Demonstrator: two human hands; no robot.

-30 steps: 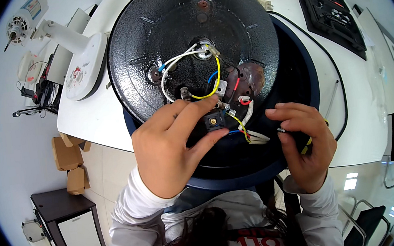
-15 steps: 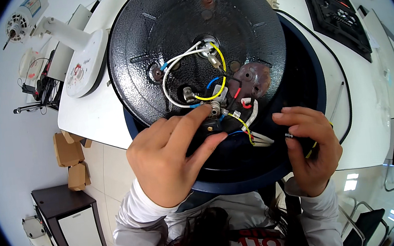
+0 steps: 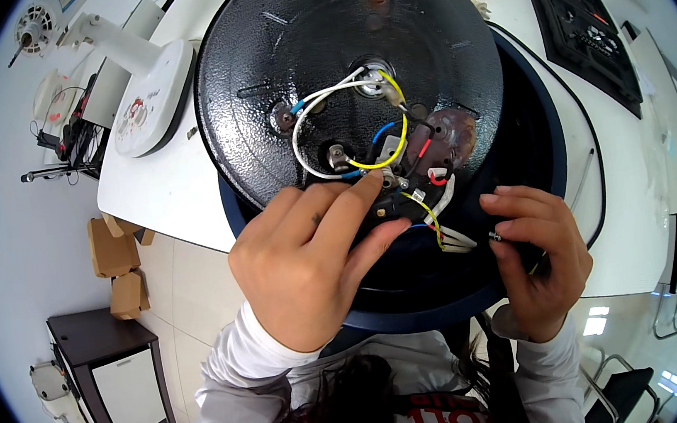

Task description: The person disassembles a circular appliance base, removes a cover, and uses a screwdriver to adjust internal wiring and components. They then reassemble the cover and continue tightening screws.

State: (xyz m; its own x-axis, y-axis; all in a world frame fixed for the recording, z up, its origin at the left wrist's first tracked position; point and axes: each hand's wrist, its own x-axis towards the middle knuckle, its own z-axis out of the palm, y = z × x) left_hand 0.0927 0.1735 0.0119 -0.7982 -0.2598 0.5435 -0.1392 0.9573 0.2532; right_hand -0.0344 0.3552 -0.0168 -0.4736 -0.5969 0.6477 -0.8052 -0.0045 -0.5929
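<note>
A round black metal plate (image 3: 288, 58), its wired face toward me, rests tilted on a dark blue tub (image 3: 536, 80). White wires (image 3: 299, 147) and a yellow wire (image 3: 405, 124) loop across it. By the plate's near edge is a black part with a metal piece (image 3: 387, 177) on it, probably a control. My left hand (image 3: 302, 257) holds this part, index finger on top and thumb at its near side. To the right, over the tub's rim, my right hand (image 3: 548, 258) pinches a small metal screw (image 3: 494, 235) between thumb and index finger, apart from the plate.
An open black tool case (image 3: 586, 37) lies at the far right of the white table (image 3: 630, 203). A black cable (image 3: 571, 89) curves round the tub's right side. At the left stand a white appliance base (image 3: 149, 120), cardboard boxes (image 3: 116, 258) and a dark cabinet (image 3: 102, 334).
The view has shifted slightly, so the plate appears a little further right. Both hands keep their holds, the left on the black part and the right on the screw.
</note>
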